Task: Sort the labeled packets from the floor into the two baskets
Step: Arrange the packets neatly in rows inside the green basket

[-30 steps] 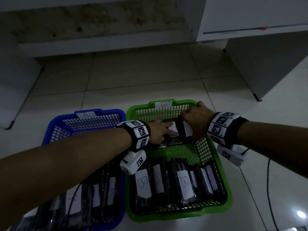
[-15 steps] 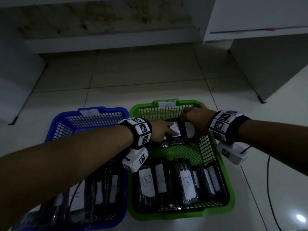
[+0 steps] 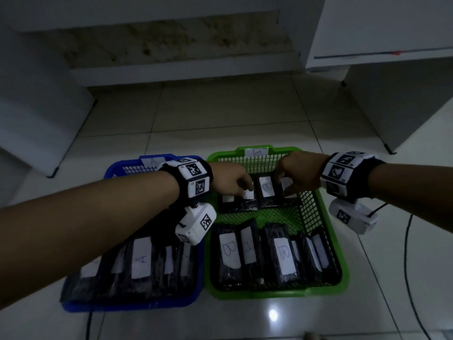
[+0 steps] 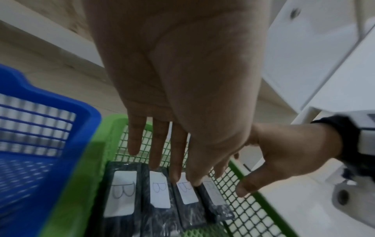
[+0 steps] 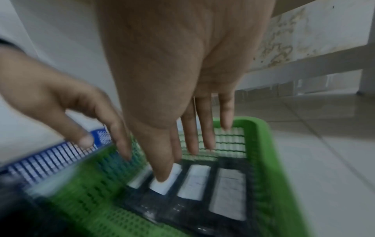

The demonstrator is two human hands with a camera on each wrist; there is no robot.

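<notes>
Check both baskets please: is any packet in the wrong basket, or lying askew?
Nothing stands out. Readable labels in the green basket say B, and the one readable in the blue basket says A. Several labels are hidden or blurred, so those stay unchecked.

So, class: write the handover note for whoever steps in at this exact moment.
Left hand: open, fingers straight over the far row of B packets in the green basket.
Right hand: open, fingertips at the same row's right end.
Blue basket, tagged A, holds the A packets; the green one, tagged B, holds two rows of B packets.
Done: no packet shows on the floor.
Left: perhaps only straightening the far row.
</notes>
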